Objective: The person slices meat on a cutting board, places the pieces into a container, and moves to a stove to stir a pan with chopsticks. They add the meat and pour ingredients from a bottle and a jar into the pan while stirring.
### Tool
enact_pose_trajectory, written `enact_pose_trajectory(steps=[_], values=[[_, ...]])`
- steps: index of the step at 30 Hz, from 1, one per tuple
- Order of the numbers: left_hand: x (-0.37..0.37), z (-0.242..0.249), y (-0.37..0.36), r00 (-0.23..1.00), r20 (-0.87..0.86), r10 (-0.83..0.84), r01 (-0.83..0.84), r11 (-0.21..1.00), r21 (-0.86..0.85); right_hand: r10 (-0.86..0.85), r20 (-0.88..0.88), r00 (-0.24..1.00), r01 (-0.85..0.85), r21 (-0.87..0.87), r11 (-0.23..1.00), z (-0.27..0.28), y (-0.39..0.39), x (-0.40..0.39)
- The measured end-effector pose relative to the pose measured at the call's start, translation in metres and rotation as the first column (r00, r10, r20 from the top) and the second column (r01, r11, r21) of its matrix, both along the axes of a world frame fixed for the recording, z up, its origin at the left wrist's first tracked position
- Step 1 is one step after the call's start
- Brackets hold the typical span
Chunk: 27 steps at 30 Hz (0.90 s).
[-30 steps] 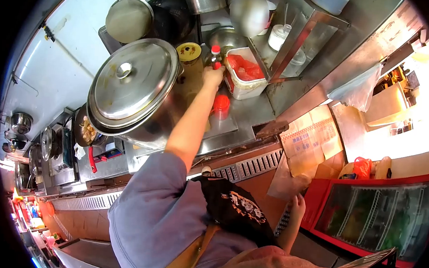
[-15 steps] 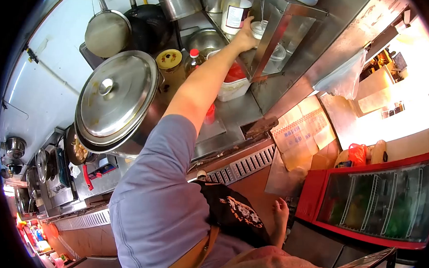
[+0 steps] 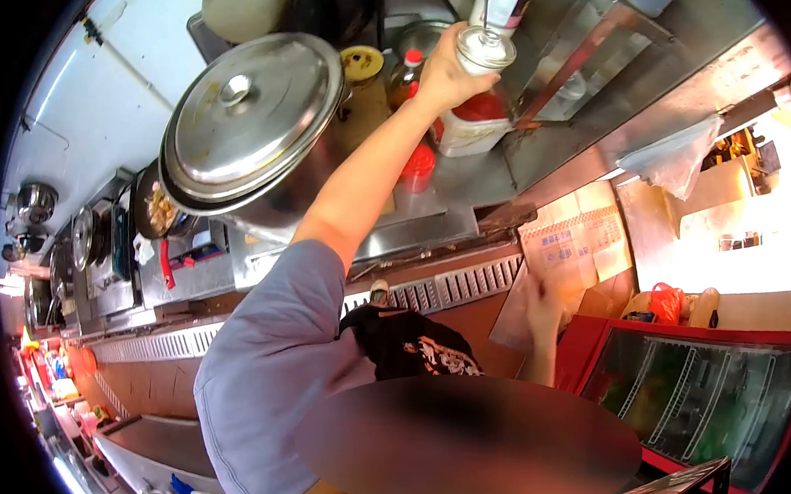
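My left hand [image 3: 454, 76] is wrapped round a small clear lidded jar [image 3: 484, 53] with whitish contents, its thumb on the near side. A thin handle rises at the jar's top. The jar is above a white tub [image 3: 473, 137] holding something red. Left of that tub are a red-capped bottle [image 3: 407, 78] and a red-lidded container [image 3: 418, 168]. A large white labelled tub [image 3: 502, 9] is just behind the jar. My right hand [image 3: 545, 304] hangs low over the floor side, near cardboard sheets, its fingers smeared by motion.
A big lidded steel pot [image 3: 250, 119] fills the counter's left part. Beyond it, a pan [image 3: 158, 203] holds food. A metal shelf frame [image 3: 575, 64] borders the jar's right side. A red-framed glass fridge [image 3: 701, 397] and cardboard sheets [image 3: 584, 239] are on the right.
My left hand has brought the jar out from beside the shelf frame, toward me. My right hand has risen slightly. The view has shifted, so the pot appears higher.
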<state>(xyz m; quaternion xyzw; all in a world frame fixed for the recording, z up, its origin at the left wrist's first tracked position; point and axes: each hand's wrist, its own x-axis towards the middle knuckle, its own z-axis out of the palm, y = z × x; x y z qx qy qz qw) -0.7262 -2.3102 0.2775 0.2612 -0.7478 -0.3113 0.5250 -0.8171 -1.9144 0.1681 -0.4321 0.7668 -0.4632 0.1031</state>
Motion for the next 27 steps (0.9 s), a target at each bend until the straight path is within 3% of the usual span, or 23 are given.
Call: enact_pose_trajectory(steps=[1, 2, 4, 6, 8, 9, 13, 15, 20, 22, 23, 25, 26, 27], values=[[0.014, -0.002, 0.013, 1.0, -0.011, 0.019, -0.019, 1.0, 0.011, 0.032, -0.074, 0.997, -0.028, 0.058, 0.998, 0.024, -0.026, -0.006], [0.028, -0.007, 0.032, 0.999, -0.016, 0.038, -0.038, 0.999, 0.036, 0.039, -0.016, 0.999, -0.04, -0.033, 0.999, 0.051, -0.053, 0.001], [0.058, -0.011, 0.07, 0.999, -0.002, 0.04, -0.04, 0.996, 0.075, 0.144, -0.147, 0.979, -0.179, -0.26, 0.949, 0.105, -0.107, 0.02], [0.078, -0.031, 0.104, 0.999, -0.047, -0.012, 0.016, 0.996, 0.087, 0.235, -0.317, 0.919, -0.275, -0.089, 0.957, 0.153, -0.143, 0.041], [0.1, -0.05, 0.136, 1.0, 0.028, -0.011, 0.009, 0.996, 0.084, 0.362, -0.508, 0.782, -0.408, 0.022, 0.913, 0.154, -0.165, 0.058], [0.106, -0.067, 0.148, 1.0, 0.02, 0.006, -0.008, 0.993, 0.114, 0.459, -0.505, 0.731, -0.423, 0.192, 0.886, 0.148, -0.168, 0.067], [0.135, -0.127, 0.192, 0.999, 0.036, -0.011, 0.001, 0.958, 0.285, 0.621, -0.36, 0.696, -0.514, 0.354, 0.781, 0.101, -0.171, 0.082], [0.15, -0.14, 0.205, 0.997, 0.073, 0.015, -0.036, 0.957, 0.287, 0.697, -0.224, 0.681, -0.568, 0.439, 0.696, 0.085, -0.168, 0.087], [0.166, -0.161, 0.219, 0.989, 0.108, 0.097, -0.122, 0.961, 0.25, 0.788, -0.145, 0.598, -0.661, 0.467, 0.587, 0.064, -0.168, 0.101], [0.175, -0.181, 0.223, 0.989, 0.056, 0.139, -0.15, 0.929, 0.337, 0.659, 0.038, 0.751, -0.66, 0.071, 0.748, 0.071, -0.161, 0.111], [0.181, -0.191, 0.224, 0.984, 0.01, 0.176, -0.164, 0.894, 0.417, 0.669, 0.037, 0.742, -0.67, 0.079, 0.738, 0.066, -0.163, 0.109], [0.2, -0.197, 0.227, 0.981, 0.038, 0.191, -0.19, 0.895, 0.404, 0.455, 0.185, 0.871, -0.432, -0.153, 0.889, 0.043, -0.162, 0.093], [0.212, -0.199, 0.229, 0.979, 0.072, 0.192, -0.205, 0.901, 0.381, 0.47, 0.189, 0.862, -0.448, -0.152, 0.881, 0.021, -0.168, 0.09], [0.224, -0.197, 0.233, 0.975, 0.091, 0.203, -0.222, 0.881, 0.418, 0.442, 0.136, 0.887, -0.45, 0.037, 0.892, -0.011, -0.181, 0.088]])
